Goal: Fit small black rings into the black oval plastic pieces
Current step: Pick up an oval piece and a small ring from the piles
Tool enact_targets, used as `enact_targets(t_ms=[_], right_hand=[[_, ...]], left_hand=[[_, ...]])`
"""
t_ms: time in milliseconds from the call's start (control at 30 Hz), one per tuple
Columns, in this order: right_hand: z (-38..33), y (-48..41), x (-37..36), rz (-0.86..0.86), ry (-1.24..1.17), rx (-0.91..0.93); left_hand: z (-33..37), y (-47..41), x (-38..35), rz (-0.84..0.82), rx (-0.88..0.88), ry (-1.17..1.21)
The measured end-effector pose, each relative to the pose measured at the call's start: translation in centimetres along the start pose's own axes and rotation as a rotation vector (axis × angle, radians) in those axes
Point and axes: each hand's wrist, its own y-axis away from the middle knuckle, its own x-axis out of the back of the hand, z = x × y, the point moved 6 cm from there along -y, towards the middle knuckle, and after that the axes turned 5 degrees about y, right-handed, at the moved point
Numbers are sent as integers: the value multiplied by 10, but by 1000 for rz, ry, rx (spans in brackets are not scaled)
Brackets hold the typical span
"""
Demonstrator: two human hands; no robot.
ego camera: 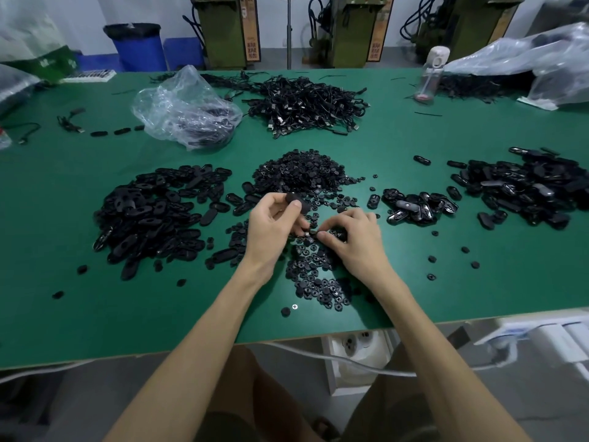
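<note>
Small factory assembly workshop. Long green-topped bench (414, 282) carries bulk heaps of black oval pieces (149, 215), small rings (299, 173), cable bundles (306, 103) and clear plastic bags (185, 106). Far wall: olive-green machines (226, 30), blue bin (137, 46), fan pole (289, 33).

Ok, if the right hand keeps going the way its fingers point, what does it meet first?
The right hand points left at a small ring by its fingertips, with the left hand's curled lower fingers just behind. The gap looks nearly closed, though depth is unclear.
</note>
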Motion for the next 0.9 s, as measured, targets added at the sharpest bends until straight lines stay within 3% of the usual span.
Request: enact_targets(t_ms=[200,300,467,900], right_hand=[[0,2,7,72,-122,-2],[6,8,18,170,-381,-39],[12,10,21,167,-677,-47],[12,8,16,82,-831,-30]], left_hand=[[1,-1,1,-17,-11,70],[-2,-1,-1,-40,-10,29],[-7,0,-7,-125,26,-16],[-5,5,-16,-235,27,-19]])
